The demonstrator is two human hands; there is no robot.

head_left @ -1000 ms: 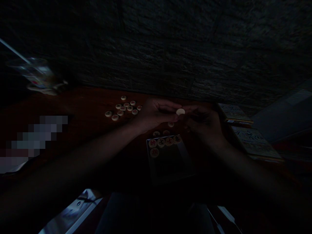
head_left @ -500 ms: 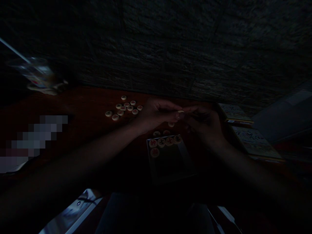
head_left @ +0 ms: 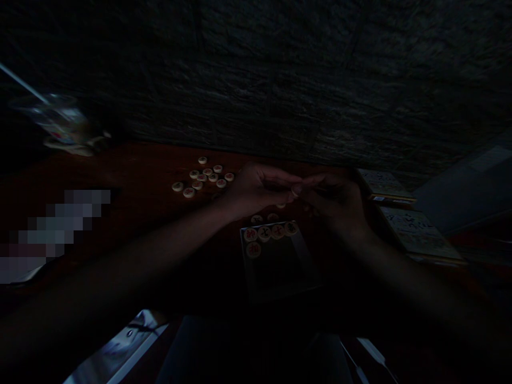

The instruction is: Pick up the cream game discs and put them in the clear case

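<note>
My left hand and my right hand meet at the fingertips above the table. Between them they pinch one round Chinese chess piece, mostly covered by the fingers. Below lies a shallow square box with a pale rim. Along its far side runs a row of Chinese chess pieces, and a red-marked piece starts a second row at the left. A few loose pieces lie just beyond the box, partly under my hands.
Several more pieces are scattered on the dark reddish table to the left. A plastic cup with a straw stands at the far left. Two flat boxes lie at the right. A stone wall rises behind; the scene is very dark.
The held piece has turned between the fingertips and shows less of its pale edge. My hands have otherwise barely moved, and the pieces on the table and in the box are the same.
</note>
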